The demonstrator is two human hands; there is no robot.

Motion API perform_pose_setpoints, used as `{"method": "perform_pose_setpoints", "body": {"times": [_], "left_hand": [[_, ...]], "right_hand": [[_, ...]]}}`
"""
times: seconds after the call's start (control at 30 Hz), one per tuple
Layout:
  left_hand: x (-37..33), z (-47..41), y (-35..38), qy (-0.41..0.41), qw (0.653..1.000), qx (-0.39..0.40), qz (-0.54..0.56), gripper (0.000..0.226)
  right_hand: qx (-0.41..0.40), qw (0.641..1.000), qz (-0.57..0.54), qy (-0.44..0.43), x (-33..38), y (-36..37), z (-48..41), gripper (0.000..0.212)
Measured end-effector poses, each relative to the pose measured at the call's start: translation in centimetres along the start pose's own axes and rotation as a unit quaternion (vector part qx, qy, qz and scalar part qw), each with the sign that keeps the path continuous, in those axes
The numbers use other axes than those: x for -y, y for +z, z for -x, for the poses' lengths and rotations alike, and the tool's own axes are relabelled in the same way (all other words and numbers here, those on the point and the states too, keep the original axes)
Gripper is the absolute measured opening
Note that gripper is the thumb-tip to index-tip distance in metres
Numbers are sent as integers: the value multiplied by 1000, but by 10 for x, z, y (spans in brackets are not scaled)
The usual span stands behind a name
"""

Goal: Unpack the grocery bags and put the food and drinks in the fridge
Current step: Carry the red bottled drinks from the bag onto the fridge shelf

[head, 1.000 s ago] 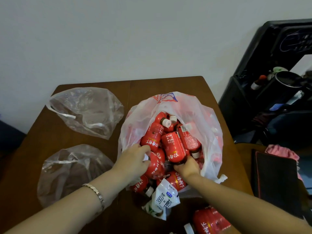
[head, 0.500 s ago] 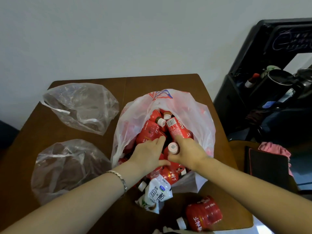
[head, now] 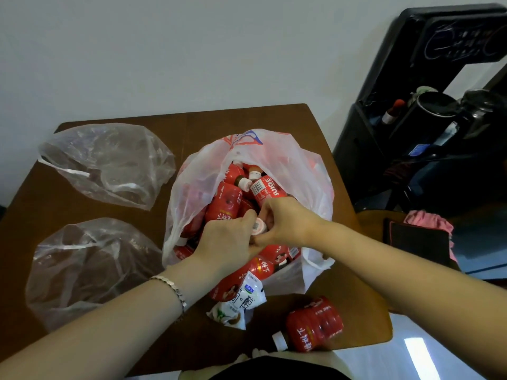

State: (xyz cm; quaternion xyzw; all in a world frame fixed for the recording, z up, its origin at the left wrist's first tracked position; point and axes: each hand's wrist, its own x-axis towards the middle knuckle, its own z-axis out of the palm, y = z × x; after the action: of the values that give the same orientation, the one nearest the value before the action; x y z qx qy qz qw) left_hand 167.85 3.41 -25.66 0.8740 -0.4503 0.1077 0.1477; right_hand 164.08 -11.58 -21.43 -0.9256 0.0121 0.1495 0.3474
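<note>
Obs.: the white grocery bag (head: 301, 171) sits at the middle of the table (head: 354, 303), toward its right edge. Its mouth is spread open toward the person, so the contents can be reached from above without lifting it. The bag is full of red bottles (head: 226, 204), heaped at all angles. Both hands meet over the heap. The right hand (head: 285, 223) has fingers and thumb curled round the neck of a capped bottle (head: 259, 227), whose white cap shows between the two hands; judged a grasp at the narrow end, the easiest part to catch in a tangled pile. The left hand (head: 227, 242) lies knuckles-up beside it, thumb against the same cap. Its fingers go down into the heap and are hidden, so I cannot tell whether it grasps anything or only steadies. A loose bottle (head: 312, 326) lies on its side by the near right corner. A white pouch (head: 241, 300) lies at the near edge, just under the bag's mouth; probably both are set out as a staging pile. Two clear bags (head: 107, 165) (head: 90, 267) lie slack along the left edge, apparently empty. No fridge is in view. Judgement: unpacking is at an early stage, as most drinks are in the bag.
</note>
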Motion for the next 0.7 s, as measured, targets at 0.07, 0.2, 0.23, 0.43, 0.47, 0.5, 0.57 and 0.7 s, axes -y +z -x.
{"method": "perform_pose_setpoints", "body": {"times": [0.07, 0.2, 0.23, 0.43, 0.47, 0.5, 0.57, 0.7], "left_hand": [[-1, 1, -3, -18, 1000, 11, 6, 40], [-5, 1, -15, -155, 983, 98, 6, 40], [-3, 3, -17, -176, 979, 106, 9, 40], [-2, 13, -20, -185, 975, 123, 13, 40], [-3, 14, -21, -182, 976, 120, 10, 39], [-4, 16, -21, -178, 977, 117, 11, 39], [-7, 22, -22, -169, 979, 109, 25, 37], [-7, 31, -21, -159, 980, 113, 32, 36]], "right_hand": [[10, 1000, -8, -15, -1, -4, 3, 36], [29, 997, -38, -64, -24, 5, 24, 25], [59, 995, -8, -79, -32, 11, 31, 21], [379, 889, 248, -69, -57, 77, 44, 50], [402, 873, 265, -76, -58, 88, 41, 54], [421, 859, 278, -84, -59, 98, 37, 57], [456, 825, 317, -102, -61, 120, 33, 61], [480, 781, 383, -113, -56, 152, 27, 54]]}}
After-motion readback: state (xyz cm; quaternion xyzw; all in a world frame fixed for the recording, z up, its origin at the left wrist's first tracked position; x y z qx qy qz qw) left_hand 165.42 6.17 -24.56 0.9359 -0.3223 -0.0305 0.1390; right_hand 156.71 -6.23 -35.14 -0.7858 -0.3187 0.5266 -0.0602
